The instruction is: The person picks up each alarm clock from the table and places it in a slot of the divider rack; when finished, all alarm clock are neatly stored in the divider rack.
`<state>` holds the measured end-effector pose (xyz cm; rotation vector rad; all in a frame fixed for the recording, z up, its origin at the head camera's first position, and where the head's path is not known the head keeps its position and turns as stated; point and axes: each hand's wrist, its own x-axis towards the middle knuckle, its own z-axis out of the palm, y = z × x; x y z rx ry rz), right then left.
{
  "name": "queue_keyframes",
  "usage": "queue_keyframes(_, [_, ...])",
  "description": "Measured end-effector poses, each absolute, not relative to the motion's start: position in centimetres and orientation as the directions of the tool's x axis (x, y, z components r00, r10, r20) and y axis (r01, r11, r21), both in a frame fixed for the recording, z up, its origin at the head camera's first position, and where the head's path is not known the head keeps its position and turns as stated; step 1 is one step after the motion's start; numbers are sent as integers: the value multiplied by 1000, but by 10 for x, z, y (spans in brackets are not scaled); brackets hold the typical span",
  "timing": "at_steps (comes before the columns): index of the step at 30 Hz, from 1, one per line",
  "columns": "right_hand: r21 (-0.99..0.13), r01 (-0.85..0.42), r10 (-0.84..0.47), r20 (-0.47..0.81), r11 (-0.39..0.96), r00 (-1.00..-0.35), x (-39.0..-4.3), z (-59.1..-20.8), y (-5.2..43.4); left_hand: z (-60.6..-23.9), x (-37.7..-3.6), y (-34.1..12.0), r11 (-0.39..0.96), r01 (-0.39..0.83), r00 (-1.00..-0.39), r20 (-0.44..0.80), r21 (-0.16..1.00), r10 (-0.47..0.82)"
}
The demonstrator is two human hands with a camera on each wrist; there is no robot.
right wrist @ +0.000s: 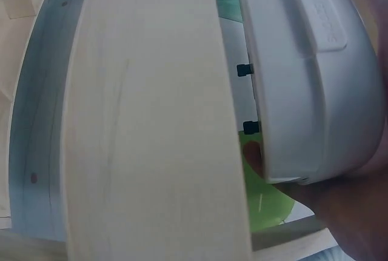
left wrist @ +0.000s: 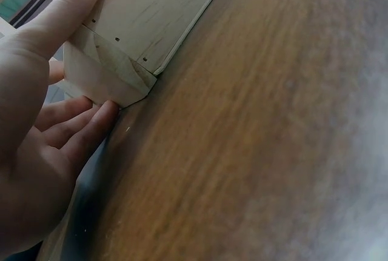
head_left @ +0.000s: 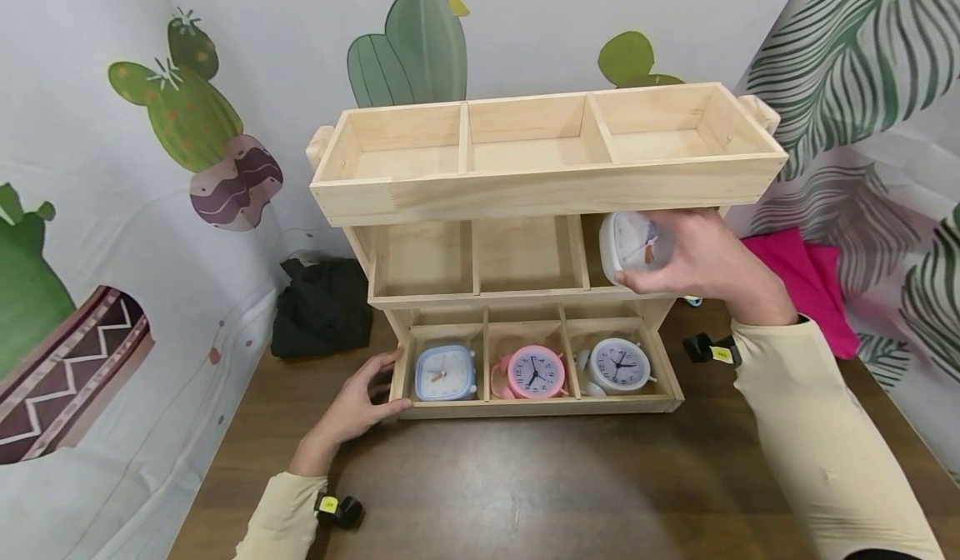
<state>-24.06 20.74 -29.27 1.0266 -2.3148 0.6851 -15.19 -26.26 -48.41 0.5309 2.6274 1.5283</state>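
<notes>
Dark tabletop (head_left: 525,485) is carrying a three-tier wooden rack (head_left: 540,185); left hand (head_left: 360,406) is bracing its bottom-left corner, fingers loosely straight; right hand (head_left: 697,260) is gripping a white clock (head_left: 633,247) at the middle tier's right compartment; bottom tier looks filled with three clocks, upper slots remaining.

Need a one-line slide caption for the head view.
Right hand holds a white clock at the wooden rack's middle tier; left hand steadies its base.

**Staged recording corner, not a lived-in room**

Walled on three sides by hung fabric backdrops (head_left: 112,235) printed with cacti and palm leaves. Furnished only with a dark wooden tabletop (head_left: 525,485) carrying a tiered wooden display shelf (head_left: 540,185) stocked with small alarm clocks (head_left: 536,372).
</notes>
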Motion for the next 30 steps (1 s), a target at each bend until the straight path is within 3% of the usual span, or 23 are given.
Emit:
queue_keyframes(18, [-352,-669,-491,475,655,-730,-256,-304,205,-487,-151,-262,454,270,-939,127,849,321])
queue_keyframes(30, [-310,-652,-496,453,692,-741,-260,-312,203,-486,-152,-262,455,253,-944,115,854,308])
